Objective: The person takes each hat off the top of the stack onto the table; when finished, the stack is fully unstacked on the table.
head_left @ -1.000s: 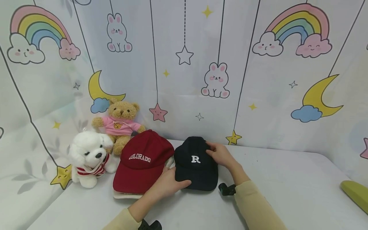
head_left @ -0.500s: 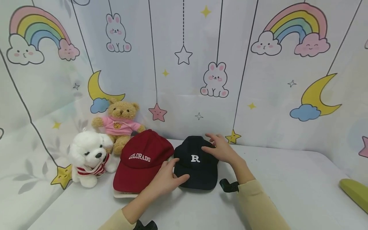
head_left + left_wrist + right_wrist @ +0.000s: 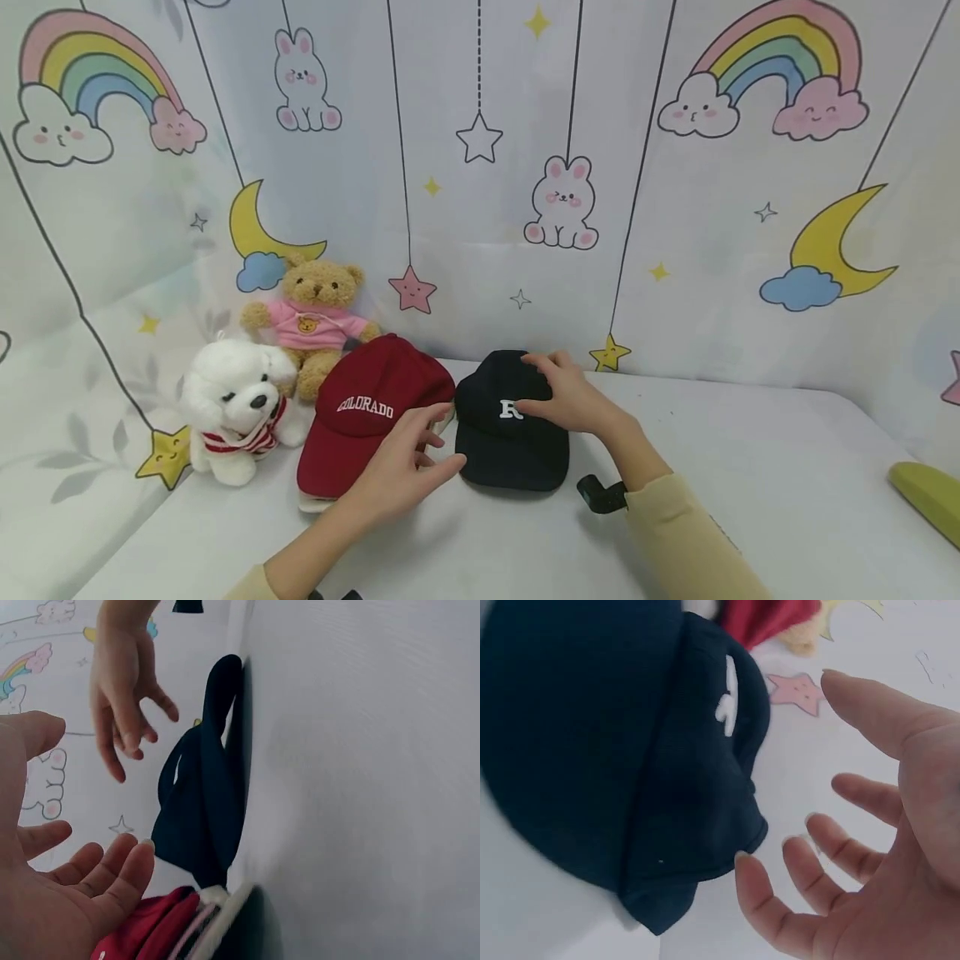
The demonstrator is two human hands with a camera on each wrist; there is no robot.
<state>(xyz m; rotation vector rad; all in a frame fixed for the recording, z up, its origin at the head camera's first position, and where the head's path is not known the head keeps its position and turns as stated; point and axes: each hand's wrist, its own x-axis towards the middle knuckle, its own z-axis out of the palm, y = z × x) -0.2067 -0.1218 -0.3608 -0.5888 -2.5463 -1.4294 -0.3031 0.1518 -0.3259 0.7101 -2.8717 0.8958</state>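
Note:
A navy cap [image 3: 510, 462] with a white letter R rests on the white table, its brim toward me. Left of it lies a dark red COLORADO cap [image 3: 348, 454], with a cream edge showing beneath. My left hand [image 3: 401, 462] hovers before the red cap's right side, fingers spread and holding nothing. Loosely bent fingers of my right hand [image 3: 573, 400] stand over the navy cap's right side and partly cover the letter. Both palms look bare in the wrist views, where the left hand [image 3: 67, 900] and right hand [image 3: 892, 832] appear apart from the navy cap [image 3: 697, 787].
A white plush dog [image 3: 236, 408] and a teddy bear [image 3: 318, 312] in a pink top sit behind and left of the red cap. A patterned cloth [image 3: 675, 217] hangs behind the table. Something green [image 3: 926, 500] lies at the far right.
Both hands have come off the navy cap. The left hand has drawn back leftward and toward me, while the right has lifted slightly over the crown. The caps stay in place.

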